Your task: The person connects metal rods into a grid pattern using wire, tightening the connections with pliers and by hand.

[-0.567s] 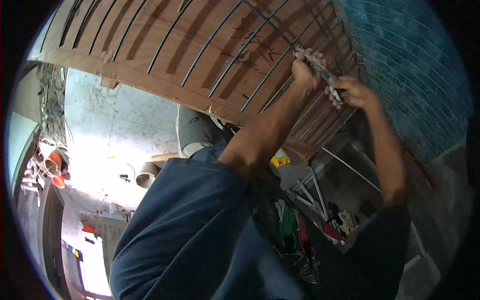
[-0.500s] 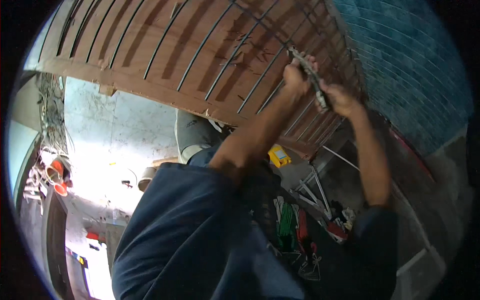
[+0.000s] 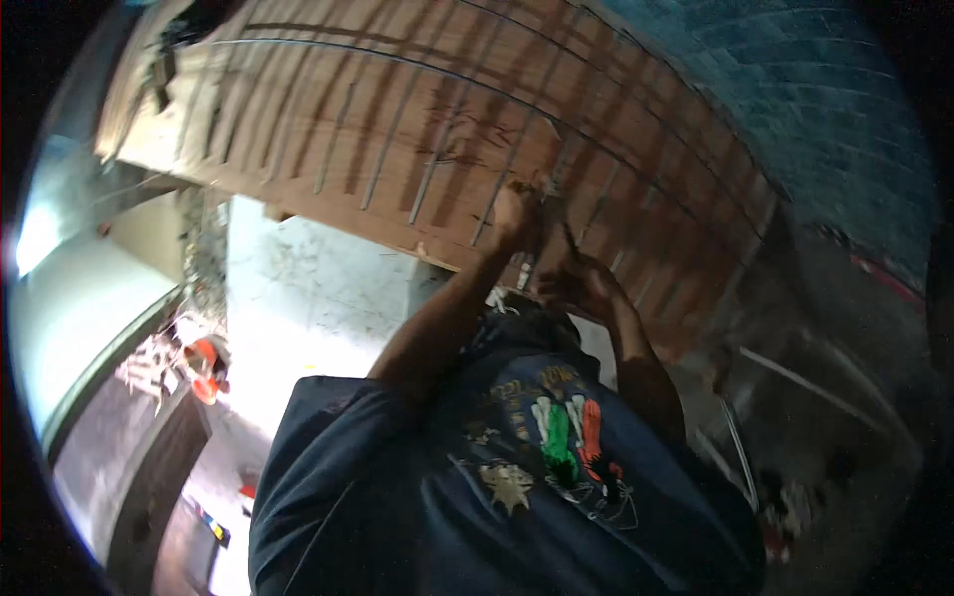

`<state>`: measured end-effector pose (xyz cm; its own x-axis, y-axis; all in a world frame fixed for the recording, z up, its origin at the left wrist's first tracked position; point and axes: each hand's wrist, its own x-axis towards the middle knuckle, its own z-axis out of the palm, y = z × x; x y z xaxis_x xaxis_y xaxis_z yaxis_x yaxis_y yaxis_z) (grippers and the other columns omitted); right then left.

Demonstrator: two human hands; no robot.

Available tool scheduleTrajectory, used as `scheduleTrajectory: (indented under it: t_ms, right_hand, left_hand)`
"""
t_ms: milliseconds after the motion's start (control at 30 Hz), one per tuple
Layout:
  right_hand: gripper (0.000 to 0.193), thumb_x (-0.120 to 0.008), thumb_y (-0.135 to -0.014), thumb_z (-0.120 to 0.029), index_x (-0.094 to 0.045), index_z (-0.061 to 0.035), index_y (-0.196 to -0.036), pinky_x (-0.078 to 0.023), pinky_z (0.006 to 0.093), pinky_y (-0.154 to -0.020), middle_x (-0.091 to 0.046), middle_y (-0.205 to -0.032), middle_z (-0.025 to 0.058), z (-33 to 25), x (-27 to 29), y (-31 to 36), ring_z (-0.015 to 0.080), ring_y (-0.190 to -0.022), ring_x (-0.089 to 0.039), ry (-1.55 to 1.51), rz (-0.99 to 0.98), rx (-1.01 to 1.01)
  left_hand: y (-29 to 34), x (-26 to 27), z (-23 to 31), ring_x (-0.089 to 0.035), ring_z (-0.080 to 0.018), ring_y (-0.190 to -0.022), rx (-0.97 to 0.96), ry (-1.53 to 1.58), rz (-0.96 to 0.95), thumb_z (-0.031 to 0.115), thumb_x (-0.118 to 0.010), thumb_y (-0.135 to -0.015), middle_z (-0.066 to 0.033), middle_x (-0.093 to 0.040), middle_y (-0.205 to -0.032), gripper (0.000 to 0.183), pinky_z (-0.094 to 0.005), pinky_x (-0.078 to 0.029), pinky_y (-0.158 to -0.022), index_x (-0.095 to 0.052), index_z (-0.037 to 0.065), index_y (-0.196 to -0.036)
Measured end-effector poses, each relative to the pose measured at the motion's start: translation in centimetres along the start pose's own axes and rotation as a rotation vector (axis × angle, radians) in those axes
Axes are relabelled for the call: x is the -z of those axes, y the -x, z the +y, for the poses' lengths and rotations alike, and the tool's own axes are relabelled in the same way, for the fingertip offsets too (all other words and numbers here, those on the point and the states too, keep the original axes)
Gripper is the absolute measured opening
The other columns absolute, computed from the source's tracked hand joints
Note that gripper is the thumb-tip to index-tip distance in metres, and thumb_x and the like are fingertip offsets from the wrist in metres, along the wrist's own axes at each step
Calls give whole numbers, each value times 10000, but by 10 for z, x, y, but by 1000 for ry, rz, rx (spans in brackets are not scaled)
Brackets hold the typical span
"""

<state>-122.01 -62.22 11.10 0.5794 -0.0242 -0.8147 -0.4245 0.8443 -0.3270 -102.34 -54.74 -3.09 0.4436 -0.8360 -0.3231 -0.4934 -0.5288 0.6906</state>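
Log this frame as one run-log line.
left hand: on rebar grid | right hand: at grid, grip blurred | under grid: wooden formwork | right: blue brick wall

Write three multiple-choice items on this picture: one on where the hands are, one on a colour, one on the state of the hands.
1. Where are the person's two hands?
A. At the grid of thin steel bars on the reddish-brown wooden boards
B. On the pale floor at the lower left
C. On the blue brick wall

2. What colour is the person's shirt?
A. White
B. Dark blue with a printed design
C. Yellow

3. How do the hands stand to each other?
A. Far apart
B. One hangs at the side
C. Close together at one spot on the bars

Answers:
1 A: the left hand and the right hand are raised against the steel bars over the wooden boards.
2 B: the shirt is dark blue with green, white and orange print.
3 C: both hands meet near one bar crossing; what they grip is blurred.
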Motion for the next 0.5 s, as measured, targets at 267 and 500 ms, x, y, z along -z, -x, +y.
scheduleTrajectory:
  t_ms: [267, 500]
  right_hand:
    - [392, -605, -951, -404, -624, -12, -957, -536, 416, -669, -692, -830, 146, 22, 131, 19, 269, -725, -687, 488, -34, -1]
    - [230, -547, -979, -193, -681, -15, -1039, -528, 373, -627, -685, -813, 152, -24, 45, 70, 230, -693, -688, 1097, 306, 757]
  left_hand:
    - [42, 17, -12, -633, -315, -668, -289, -8, 112, 219, -588, -910, -118, -661, -741, 221, -377, -471, -559, -692, 69, -1035]
    - [121, 24, 111, -654, -217, -660, 81, 296, -164, 237, -637, -864, -135, -672, -734, 236, -377, -501, -615, -728, 21, -882]
